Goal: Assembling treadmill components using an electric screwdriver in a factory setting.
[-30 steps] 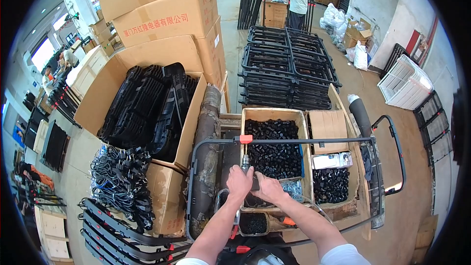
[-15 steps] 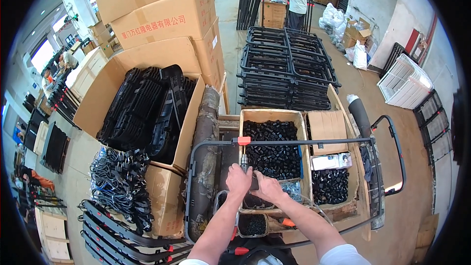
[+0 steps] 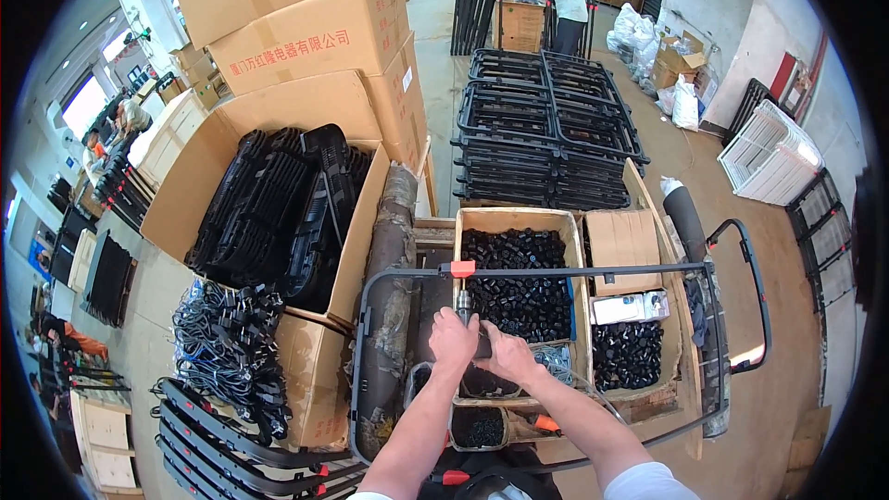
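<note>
Both my hands are closed round a power screwdriver (image 3: 464,298) that points away from me. My left hand (image 3: 453,343) wraps round its front near the metal chuck. Just behind and to the right, my right hand (image 3: 507,354) grips its dark body, most of which the fingers hide. The bit reaches a red plastic piece (image 3: 462,268) on the far bar of a black tubular frame (image 3: 556,271). That frame lies across the work stand, and my forearms pass over its near side. I cannot tell whether a screw sits on the bit.
Beyond my hands stands an open box of small black caps (image 3: 519,264), with more black caps (image 3: 628,352) to its right. A padded roll (image 3: 393,250) runs along the left. Cartons of black plastic parts (image 3: 264,204), bundled cables (image 3: 227,343) and stacked black frames (image 3: 546,130) surround the stand.
The whole view has shifted slightly. My hands keep their hold on the screwdriver, and its bit stays at the red piece.
</note>
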A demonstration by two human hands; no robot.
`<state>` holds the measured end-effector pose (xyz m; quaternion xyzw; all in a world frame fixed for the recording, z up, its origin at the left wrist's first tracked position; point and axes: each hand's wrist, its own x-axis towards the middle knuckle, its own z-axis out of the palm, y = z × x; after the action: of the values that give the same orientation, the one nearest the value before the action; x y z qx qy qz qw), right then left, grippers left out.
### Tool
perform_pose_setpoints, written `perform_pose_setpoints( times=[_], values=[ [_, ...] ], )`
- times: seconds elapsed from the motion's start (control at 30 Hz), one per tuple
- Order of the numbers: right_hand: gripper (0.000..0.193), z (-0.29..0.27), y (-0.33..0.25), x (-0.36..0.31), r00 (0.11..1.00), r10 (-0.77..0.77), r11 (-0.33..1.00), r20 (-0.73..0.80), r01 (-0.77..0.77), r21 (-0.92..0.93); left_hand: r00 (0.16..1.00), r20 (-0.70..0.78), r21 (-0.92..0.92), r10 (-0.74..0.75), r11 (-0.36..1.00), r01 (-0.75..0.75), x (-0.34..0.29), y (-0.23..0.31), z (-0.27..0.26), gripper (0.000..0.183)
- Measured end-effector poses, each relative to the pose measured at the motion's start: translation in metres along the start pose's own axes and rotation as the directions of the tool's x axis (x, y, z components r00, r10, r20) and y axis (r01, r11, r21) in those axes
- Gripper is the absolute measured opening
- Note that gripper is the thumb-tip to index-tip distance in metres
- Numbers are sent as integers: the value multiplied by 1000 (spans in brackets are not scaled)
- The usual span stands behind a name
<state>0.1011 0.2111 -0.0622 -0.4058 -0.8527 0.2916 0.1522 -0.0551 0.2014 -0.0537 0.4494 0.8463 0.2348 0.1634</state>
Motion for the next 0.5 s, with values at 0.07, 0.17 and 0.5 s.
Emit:
perform_pose_setpoints(
  times=[0.07, 0.17, 0.5],
  values=[
    [95, 3, 4, 1, 1000, -1, 1000, -27, 2, 12, 1000, 5, 7, -5, 1000, 5, 2, 2, 0, 56],
    [87, -2, -1, 4, 1000, 22, 998, -12, -21, 58, 1000, -10, 12, -1, 1000, 2, 4, 1, 1, 56],
    [54, -6, -16, 5, 999, -2, 1000, 52, 3, -5, 1000, 3, -27, 8, 1000, -8, 7, -6, 4, 56]
  ],
)
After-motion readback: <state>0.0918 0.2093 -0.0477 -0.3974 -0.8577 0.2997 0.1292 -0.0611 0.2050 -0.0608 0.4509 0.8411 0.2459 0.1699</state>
